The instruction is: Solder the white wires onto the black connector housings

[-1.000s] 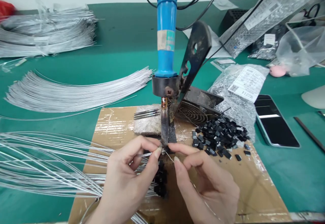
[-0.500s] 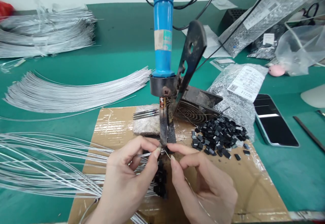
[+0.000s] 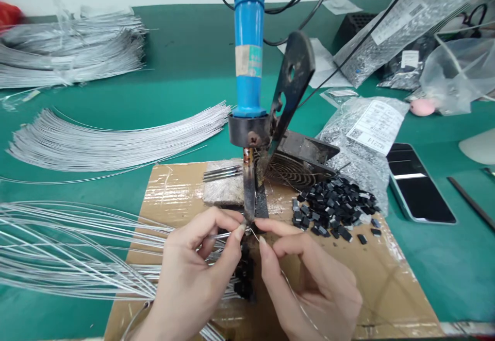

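Observation:
Between thumb and forefinger, my left hand (image 3: 203, 266) pinches a thin grey-white wire (image 3: 221, 236), its end right below the soldering iron's tip. My right hand (image 3: 313, 279) holds a strand of solder wire (image 3: 297, 295) that runs down across the palm, its upper end meeting the same spot. The blue-handled soldering iron (image 3: 249, 37) hangs tip down in a black metal stand (image 3: 292, 78). A small shiny bit shows at the fingertips, too small to make out. Under my left hand lie wires (image 3: 143, 274) with black pieces (image 3: 243, 279) at their ends.
Cardboard (image 3: 386, 289) covers the green table (image 3: 185, 83). A heap of small black pieces (image 3: 334, 204) lies right of the iron, beside a fan (image 3: 305, 150). Wire bundles (image 3: 116, 142) lie left; a phone (image 3: 419, 184) and plastic bags (image 3: 359, 130) lie right.
Both hands stay almost where they were. At the iron's tip, the shiny bit between the fingertips shows slightly more clearly now.

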The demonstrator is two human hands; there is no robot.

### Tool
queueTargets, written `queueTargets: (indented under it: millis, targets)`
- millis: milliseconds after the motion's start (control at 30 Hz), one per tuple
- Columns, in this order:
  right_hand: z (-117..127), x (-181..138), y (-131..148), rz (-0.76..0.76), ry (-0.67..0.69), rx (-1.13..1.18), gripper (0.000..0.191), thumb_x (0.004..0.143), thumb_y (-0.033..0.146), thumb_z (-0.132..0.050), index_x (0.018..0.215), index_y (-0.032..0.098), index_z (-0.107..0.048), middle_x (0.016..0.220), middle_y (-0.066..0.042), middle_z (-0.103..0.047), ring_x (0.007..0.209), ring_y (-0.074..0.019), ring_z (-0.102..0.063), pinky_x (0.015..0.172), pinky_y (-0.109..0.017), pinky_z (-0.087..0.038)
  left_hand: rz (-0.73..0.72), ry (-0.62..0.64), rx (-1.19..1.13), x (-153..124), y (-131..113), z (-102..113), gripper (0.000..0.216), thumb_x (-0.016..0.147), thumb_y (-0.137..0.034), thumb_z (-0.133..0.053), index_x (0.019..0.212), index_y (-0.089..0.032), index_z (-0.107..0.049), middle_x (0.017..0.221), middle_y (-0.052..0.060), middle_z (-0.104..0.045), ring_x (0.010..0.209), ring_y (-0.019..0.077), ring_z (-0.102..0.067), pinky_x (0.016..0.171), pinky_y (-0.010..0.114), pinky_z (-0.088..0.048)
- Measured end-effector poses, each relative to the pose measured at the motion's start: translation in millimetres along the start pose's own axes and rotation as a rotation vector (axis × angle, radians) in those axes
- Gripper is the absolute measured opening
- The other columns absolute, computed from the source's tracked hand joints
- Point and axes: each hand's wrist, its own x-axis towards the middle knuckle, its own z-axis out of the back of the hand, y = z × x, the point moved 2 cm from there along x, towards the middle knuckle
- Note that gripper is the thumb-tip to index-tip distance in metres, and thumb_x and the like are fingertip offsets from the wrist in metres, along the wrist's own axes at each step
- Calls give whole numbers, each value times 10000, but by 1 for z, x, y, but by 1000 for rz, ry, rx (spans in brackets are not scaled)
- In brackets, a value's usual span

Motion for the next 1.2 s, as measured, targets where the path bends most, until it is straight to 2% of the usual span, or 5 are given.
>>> queueTargets:
  millis: [233,500,633,933,1200]
  targets:
    - [0,1,-1,55,10,-27,169,876,91,-693,798,237,-656,1002,3,-849,782,-110,-797,782,-189,-639,-14,-1,15,-1,-1,0,143,899,-174,-696,770,-226,-731,819,10,-776,774,173,-761,606,206,-560]
    - [-1,1,-2,79,-9,-33,154,870,100,-699,793,230,-670,999,0,-848,720,-102,-789,779,-189,-643,-19,-9,3,-1,-4,1,155,898,-161,-693,764,-228,-733,855,10,-798,721,147,-737,573,187,-537]
    - [-1,1,-2,86,-17,-36,158,865,106,-699,782,237,-667,996,-16,-849,724,-129,-799,768,-216,-655,-12,9,28,-2,0,2,151,922,-185,-691,783,-224,-736,873,26,-792,777,176,-755,589,209,-550]
    - [-2,1,-1,95,-17,-28,172,862,71,-698,807,232,-674,1003,-14,-844,794,-124,-804,787,-195,-634,-30,-69,124,-8,2,0,139,921,-205,-685,798,-258,-722,897,-3,-804,810,176,-760,595,225,-525]
    - [2,2,1,62,37,-62,171,874,66,-706,815,223,-673,1011,12,-846,748,-85,-783,825,-171,-635,-25,12,120,-7,2,1,157,953,-211,-660,815,-259,-717,896,-12,-787,780,158,-753,614,218,-536]
